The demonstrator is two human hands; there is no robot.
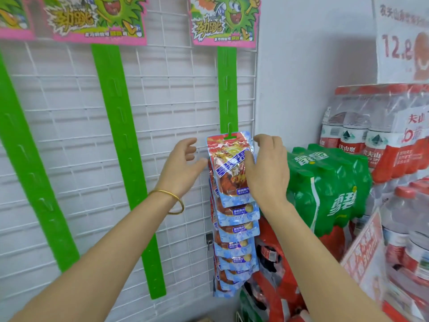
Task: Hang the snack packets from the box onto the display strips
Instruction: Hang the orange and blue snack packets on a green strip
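Head view: the top snack packet (228, 168) hangs on the right green display strip (227, 89), above more packets (236, 231). The right hand (269, 168) pinches its right edge; the left hand (181, 168) hovers open just beside it. Nearby, a green pack (325, 182) reads "雪碧" and a sign (399, 43) reads "12.8".

A white wire grid (162, 101) is covering the far left side. On the right, a green pack of soda bottles (325, 189) is sitting on red packs (276, 259). Packs of water bottles (371, 135) are standing farther right, and a price sign (399, 43) is hanging above them.
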